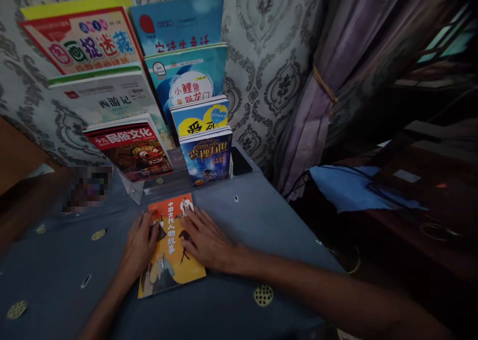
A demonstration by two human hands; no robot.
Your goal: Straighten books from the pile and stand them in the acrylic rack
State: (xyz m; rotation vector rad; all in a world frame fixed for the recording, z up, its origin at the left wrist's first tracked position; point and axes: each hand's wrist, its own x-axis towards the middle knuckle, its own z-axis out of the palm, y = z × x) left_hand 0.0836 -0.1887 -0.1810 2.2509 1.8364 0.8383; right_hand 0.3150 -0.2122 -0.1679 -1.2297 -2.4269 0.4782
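An orange and yellow storybook [170, 265] with white Chinese lettering lies flat on the blue-grey tablecloth in front of me. My left hand [139, 245] rests along its left edge, fingers stretched forward and thumb over the cover. On the cover's right side lies my right hand [207, 240], its fingers spread and flat. Just behind the storybook stands a clear display rack [132, 193] with books in two stepped columns. A red folk-culture book [134, 151] is at the front left, and a dark blue book [207, 156] at the front right.
A black phone-like slab [241, 161] lies right of the rack. Patterned wallpaper [265, 46] and a tied purple curtain [309, 111] stand behind. The table edge runs down the right, past a blue cloth-like sheet [351, 185]. A blurred brown shape [30, 210] is at left.
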